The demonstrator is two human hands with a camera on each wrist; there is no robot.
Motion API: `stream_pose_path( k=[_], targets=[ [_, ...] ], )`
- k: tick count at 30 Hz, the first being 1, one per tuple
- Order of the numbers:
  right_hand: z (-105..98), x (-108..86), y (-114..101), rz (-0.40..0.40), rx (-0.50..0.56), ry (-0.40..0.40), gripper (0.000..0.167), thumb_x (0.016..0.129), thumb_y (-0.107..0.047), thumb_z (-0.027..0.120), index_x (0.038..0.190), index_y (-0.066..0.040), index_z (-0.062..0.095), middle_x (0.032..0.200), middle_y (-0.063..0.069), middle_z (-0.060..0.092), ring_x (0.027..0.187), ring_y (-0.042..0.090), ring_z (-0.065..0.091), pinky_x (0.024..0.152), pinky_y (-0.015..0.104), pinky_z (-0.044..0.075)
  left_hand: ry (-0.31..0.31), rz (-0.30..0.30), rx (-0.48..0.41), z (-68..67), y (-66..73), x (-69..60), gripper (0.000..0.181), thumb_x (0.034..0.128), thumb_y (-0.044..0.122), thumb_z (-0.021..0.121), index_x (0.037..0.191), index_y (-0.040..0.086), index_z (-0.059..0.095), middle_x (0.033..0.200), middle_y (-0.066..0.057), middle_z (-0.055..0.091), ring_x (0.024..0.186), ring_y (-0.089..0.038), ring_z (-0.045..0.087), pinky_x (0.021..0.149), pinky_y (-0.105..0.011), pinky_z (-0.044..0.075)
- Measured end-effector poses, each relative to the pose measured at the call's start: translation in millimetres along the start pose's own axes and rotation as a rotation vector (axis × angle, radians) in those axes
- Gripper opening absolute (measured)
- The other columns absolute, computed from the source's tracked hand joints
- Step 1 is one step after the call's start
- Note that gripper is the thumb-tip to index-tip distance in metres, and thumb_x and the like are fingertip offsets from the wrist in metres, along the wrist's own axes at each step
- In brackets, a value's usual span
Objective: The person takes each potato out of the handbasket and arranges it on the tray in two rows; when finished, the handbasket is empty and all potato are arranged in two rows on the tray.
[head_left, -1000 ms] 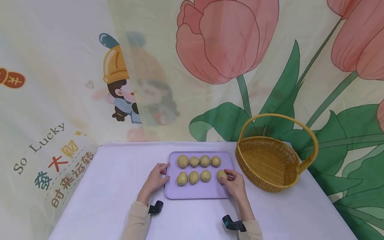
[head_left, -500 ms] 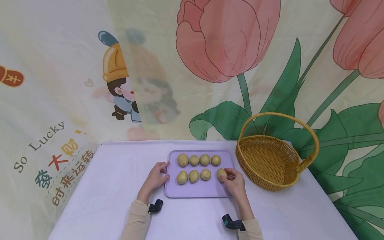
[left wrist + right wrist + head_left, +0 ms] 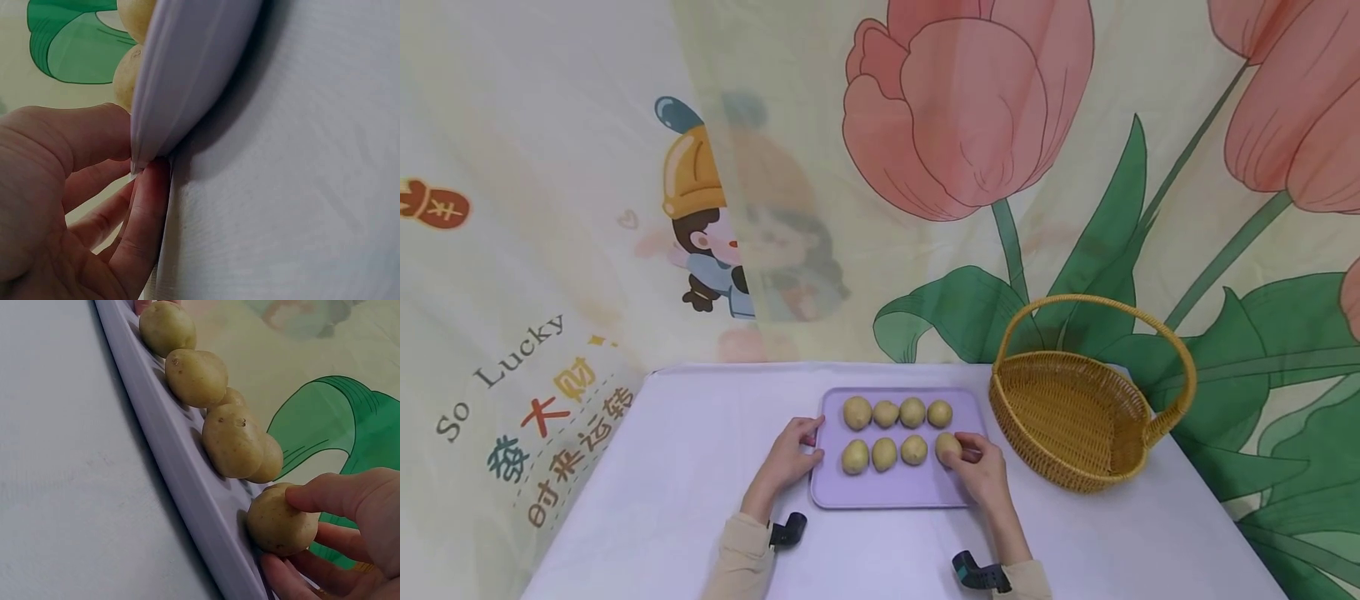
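Note:
A lilac tray (image 3: pixel 887 492) lies on the table with several potatoes on it in two rows. At its left edge my left hand (image 3: pixel 788 454) pinches the rim; in the left wrist view the thumb (image 3: pixel 103 134) is against the rim and a finger (image 3: pixel 147 219) reaches the underside. My right hand (image 3: pixel 985 473) grips the rightmost potato of the near row (image 3: pixel 281 522) between thumb and fingers, low over the tray's right part. The neighbouring potato (image 3: pixel 913 450) stands a short gap to its left. Fingertips behind that potato are partly hidden.
A wicker basket (image 3: pixel 1067 417) with a tall arched handle stands right of the tray, nothing visible inside it. White cloth (image 3: pixel 700 467) covers the table. A printed curtain (image 3: pixel 940 250) hangs right behind the table's far edge.
My right hand has shifted the gripped potato slightly left, closer to the others in the near row. The left hand stays at the tray's edge. The head view has tilted a little upward.

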State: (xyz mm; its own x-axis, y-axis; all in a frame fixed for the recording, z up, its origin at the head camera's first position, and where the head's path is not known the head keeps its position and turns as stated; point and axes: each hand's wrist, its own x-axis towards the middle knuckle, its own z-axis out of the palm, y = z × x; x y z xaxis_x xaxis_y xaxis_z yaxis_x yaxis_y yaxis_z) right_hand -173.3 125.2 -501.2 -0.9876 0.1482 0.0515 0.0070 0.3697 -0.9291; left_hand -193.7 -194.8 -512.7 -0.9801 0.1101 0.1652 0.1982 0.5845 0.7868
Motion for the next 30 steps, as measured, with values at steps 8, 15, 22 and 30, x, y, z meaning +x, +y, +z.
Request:
stream_pose_path(
  k=[8,15,22,30],
  targets=[
    [0.4,4.7,-1.5,-0.019,-0.006,0.009,0.037,0.079,-0.007,0.078,0.111,0.009,0.067,0.106,0.024,0.068,0.093,0.034,0.069,0.073,0.023,0.051,0.007,-0.005,-0.002,-1.4,3.5,1.6,0.056,0.0741,-0.008,0.070,0.129,-0.007,0.060,0.117,-0.018,0.057,0.092,-0.026,0.060,0.083,-0.041,0.048],
    [0.9,6.8,-1.4,-0.037,0.012,0.001,0.037,0.079,-0.006,0.078,0.110,0.010,0.067,0.107,0.025,0.068,0.093,0.035,0.069,0.071,0.020,0.049,0.017,-0.001,-0.004,-0.7,4.1,4.8,0.056,0.0743,-0.008,0.070,0.129,-0.007,0.060,0.117,-0.018,0.057,0.091,-0.026,0.059,0.083,-0.040,0.047],
    [1.8,8.8,-0.2,-0.026,0.004,0.005,0.036,0.080,-0.008,0.078,0.111,0.007,0.068,0.107,0.023,0.068,0.095,0.035,0.069,0.074,0.022,0.050,0.027,0.030,0.007,-0.8,3.8,5.8,0.056,0.0734,-0.007,0.070,0.128,-0.009,0.060,0.114,-0.019,0.057,0.089,-0.025,0.059,0.081,-0.038,0.048],
    [-0.4,11.1,0.3,-0.027,-0.008,0.001,0.035,0.083,-0.009,0.074,0.113,0.008,0.067,0.110,0.023,0.068,0.096,0.034,0.068,0.074,0.021,0.050,0.019,0.009,0.037,-0.3,4.6,5.6,0.053,0.0775,-0.002,0.071,0.128,-0.009,0.059,0.114,-0.018,0.057,0.089,-0.024,0.059,0.080,-0.039,0.048]
  ],
)
